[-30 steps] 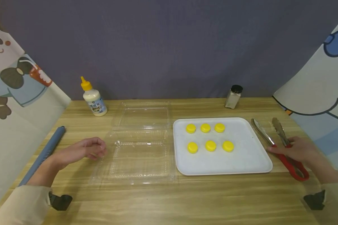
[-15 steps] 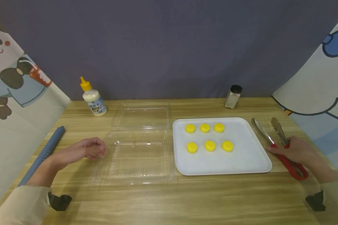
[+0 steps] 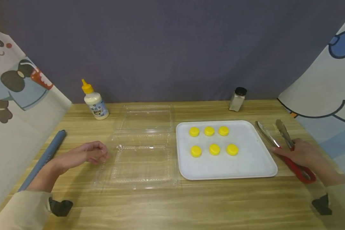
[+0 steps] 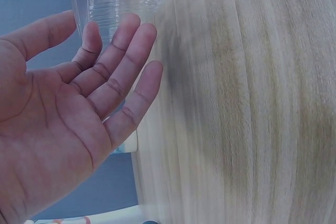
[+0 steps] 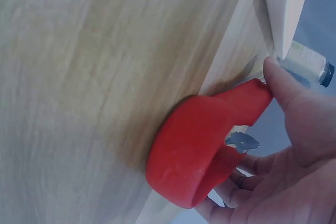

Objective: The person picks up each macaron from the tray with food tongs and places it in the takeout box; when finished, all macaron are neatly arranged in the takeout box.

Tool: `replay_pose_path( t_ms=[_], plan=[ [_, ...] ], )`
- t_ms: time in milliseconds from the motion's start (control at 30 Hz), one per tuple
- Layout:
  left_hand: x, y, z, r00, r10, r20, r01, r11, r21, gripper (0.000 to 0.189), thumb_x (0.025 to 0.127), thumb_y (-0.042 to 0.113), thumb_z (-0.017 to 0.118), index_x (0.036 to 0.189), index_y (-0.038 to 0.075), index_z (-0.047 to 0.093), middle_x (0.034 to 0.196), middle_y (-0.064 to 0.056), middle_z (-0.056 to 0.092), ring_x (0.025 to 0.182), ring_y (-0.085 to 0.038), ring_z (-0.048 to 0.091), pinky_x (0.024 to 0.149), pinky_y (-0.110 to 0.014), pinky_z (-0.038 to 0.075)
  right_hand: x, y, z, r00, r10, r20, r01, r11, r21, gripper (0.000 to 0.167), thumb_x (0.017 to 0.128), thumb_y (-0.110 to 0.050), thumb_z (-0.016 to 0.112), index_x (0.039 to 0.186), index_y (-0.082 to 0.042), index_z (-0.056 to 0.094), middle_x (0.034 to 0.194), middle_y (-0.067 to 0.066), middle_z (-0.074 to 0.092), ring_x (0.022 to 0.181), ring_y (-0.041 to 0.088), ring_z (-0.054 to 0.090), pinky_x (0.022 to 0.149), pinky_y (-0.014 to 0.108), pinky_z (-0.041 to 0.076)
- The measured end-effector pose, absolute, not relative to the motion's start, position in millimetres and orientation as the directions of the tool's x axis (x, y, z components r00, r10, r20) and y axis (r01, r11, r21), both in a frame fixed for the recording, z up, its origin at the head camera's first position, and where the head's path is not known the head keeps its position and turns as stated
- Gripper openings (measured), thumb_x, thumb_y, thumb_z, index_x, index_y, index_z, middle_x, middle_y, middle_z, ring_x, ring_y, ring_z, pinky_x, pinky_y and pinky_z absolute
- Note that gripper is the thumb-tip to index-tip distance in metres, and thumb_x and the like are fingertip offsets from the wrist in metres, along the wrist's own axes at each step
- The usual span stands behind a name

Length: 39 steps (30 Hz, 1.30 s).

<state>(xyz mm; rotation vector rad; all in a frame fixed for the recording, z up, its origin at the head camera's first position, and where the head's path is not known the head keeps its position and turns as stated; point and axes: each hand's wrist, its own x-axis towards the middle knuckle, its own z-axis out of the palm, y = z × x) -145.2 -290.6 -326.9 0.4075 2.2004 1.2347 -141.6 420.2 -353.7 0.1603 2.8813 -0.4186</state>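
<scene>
Looking down from the head view, the right hand (image 3: 303, 155) grips the red-handled metal tongs (image 3: 287, 150) lying on the wooden tabletop (image 3: 172, 204) just right of the white tray (image 3: 253, 163) with six yellow discs (image 3: 214, 149). Compared with a second ago, little has changed: the tongs have barely shifted, so lifting seems only begun. The left hand (image 3: 84, 155) stays relaxed, holding nothing, beside the clear plastic clamshell box (image 3: 141, 163).

In the left wrist view, the left hand's fingers (image 4: 123, 72) are loosely spread near the box's edge.

In the right wrist view, thumb and fingers (image 5: 289, 98) close around the red handle.

wooden table (image 3: 189, 204), white tray (image 3: 247, 166), clear clamshell (image 3: 143, 159), tongs (image 3: 284, 150)
</scene>
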Motion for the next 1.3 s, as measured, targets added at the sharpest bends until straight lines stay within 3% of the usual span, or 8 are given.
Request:
replay_pose_path(
  t_ms=[267, 567, 700, 833, 1100, 1300],
  plan=[
    [-144.7, -290.9, -327.0, -0.786, 0.521, -0.334, -0.007, 0.532, 0.847, 0.024, 0.110, 0.020, 0.041, 0.115, -0.003, 0.049, 0.115, -0.014, 0.058, 0.105, -0.022, 0.061, 0.089, -0.037, 0.053, -142.6, 424.2, -359.7, -0.973, 0.078, -0.219, 0.139, 0.951, -0.277, 0.078, 0.096, -0.064, 0.054, 0.089, 0.013, 0.045, 0.074, 0.016, 0.047, 0.067, 0.029, 0.052, 0.054, 0.034, 0.045],
    [-145.9, -289.7, -328.1, -0.781, 0.525, -0.338, -0.008, 0.532, 0.847, 0.023, 0.110, 0.019, 0.042, 0.114, -0.002, 0.049, 0.115, -0.014, 0.058, 0.106, -0.024, 0.060, 0.090, -0.040, 0.052, -143.9, 432.9, -360.0, -0.978, 0.044, -0.206, 0.102, 0.954, -0.281, 0.092, 0.099, -0.061, 0.052, 0.114, 0.029, 0.040, 0.082, 0.025, 0.055, 0.072, 0.034, 0.056, 0.056, 0.036, 0.047],
    [-146.0, -290.3, -328.7, -0.782, 0.526, -0.335, -0.005, 0.532, 0.847, 0.023, 0.110, 0.019, 0.042, 0.114, -0.002, 0.049, 0.115, -0.014, 0.058, 0.106, -0.024, 0.060, 0.090, -0.040, 0.052, -145.8, 436.2, -358.4, -0.985, 0.036, -0.171, 0.083, 0.957, -0.277, 0.092, 0.099, -0.058, 0.054, 0.123, 0.030, 0.039, 0.093, 0.042, 0.057, 0.079, 0.048, 0.061, 0.063, 0.048, 0.054],
    [-145.9, -291.5, -329.1, -0.783, 0.526, -0.331, 0.001, 0.533, 0.846, 0.023, 0.110, 0.019, 0.041, 0.114, -0.002, 0.050, 0.116, -0.014, 0.058, 0.106, -0.024, 0.060, 0.090, -0.040, 0.052, -146.8, 436.5, -353.9, -0.985, 0.047, -0.168, 0.095, 0.951, -0.293, 0.096, 0.100, -0.056, 0.053, 0.132, 0.032, 0.032, 0.121, 0.055, 0.043, 0.102, 0.066, 0.052, 0.079, 0.065, 0.051],
    [-145.9, -292.5, -329.9, -0.784, 0.526, -0.330, 0.000, 0.531, 0.847, 0.023, 0.111, 0.019, 0.041, 0.114, -0.001, 0.050, 0.115, -0.013, 0.058, 0.105, -0.021, 0.061, 0.090, -0.038, 0.053, -142.7, 433.2, -343.3, -0.990, 0.056, -0.131, 0.095, 0.946, -0.310, 0.091, 0.101, -0.055, 0.051, 0.132, 0.030, 0.037, 0.124, 0.051, 0.045, 0.103, 0.064, 0.051, 0.081, 0.068, 0.048],
    [-145.7, -291.8, -329.1, -0.785, 0.526, -0.329, 0.000, 0.530, 0.848, 0.023, 0.110, 0.019, 0.041, 0.114, -0.002, 0.050, 0.115, -0.014, 0.058, 0.105, -0.022, 0.060, 0.089, -0.037, 0.053, -141.5, 431.0, -337.5, -0.989, 0.056, -0.136, 0.092, 0.955, -0.280, 0.093, 0.103, -0.055, 0.046, 0.140, 0.028, 0.027, 0.131, 0.055, 0.034, 0.113, 0.070, 0.040, 0.090, 0.076, 0.040]
  ],
)
